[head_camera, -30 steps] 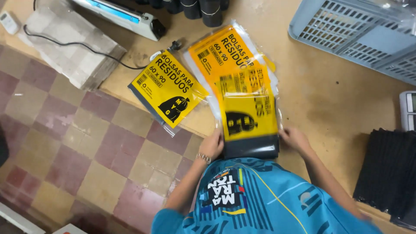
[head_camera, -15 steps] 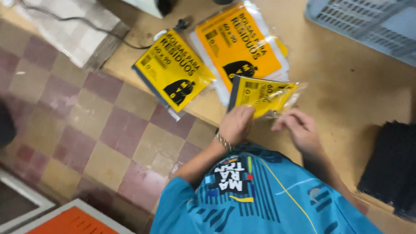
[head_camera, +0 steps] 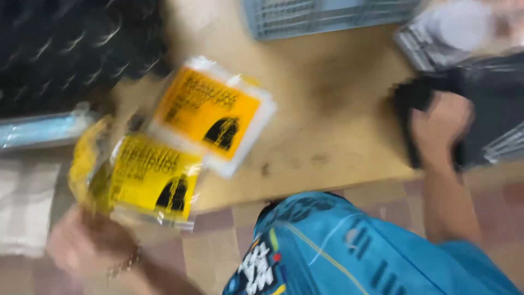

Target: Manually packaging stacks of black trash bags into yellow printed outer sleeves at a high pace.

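Gripping a yellow pack (head_camera: 144,180) at its near left corner, our left hand (head_camera: 90,246) holds it up over the near edge of the table (head_camera: 327,131), though the blur hides just how the fingers close on it. We judge the pack light and floppy: a slick plastic sleeve with folded film inside, likely to sag and slide if pinched at one corner only. A hold along one edge, thumb on top and fingers under, looks safer to us than a corner pinch. A second pack (head_camera: 210,112) with an orange label lies flat on the table just beyond it, and the two overlap in view; we cannot tell whether they touch. On the right our right hand (head_camera: 439,128) curls over the near edge of a black stack (head_camera: 486,104) of folded film, soft and slippery too by its look. A grey crate (head_camera: 327,16) stands at the far side.
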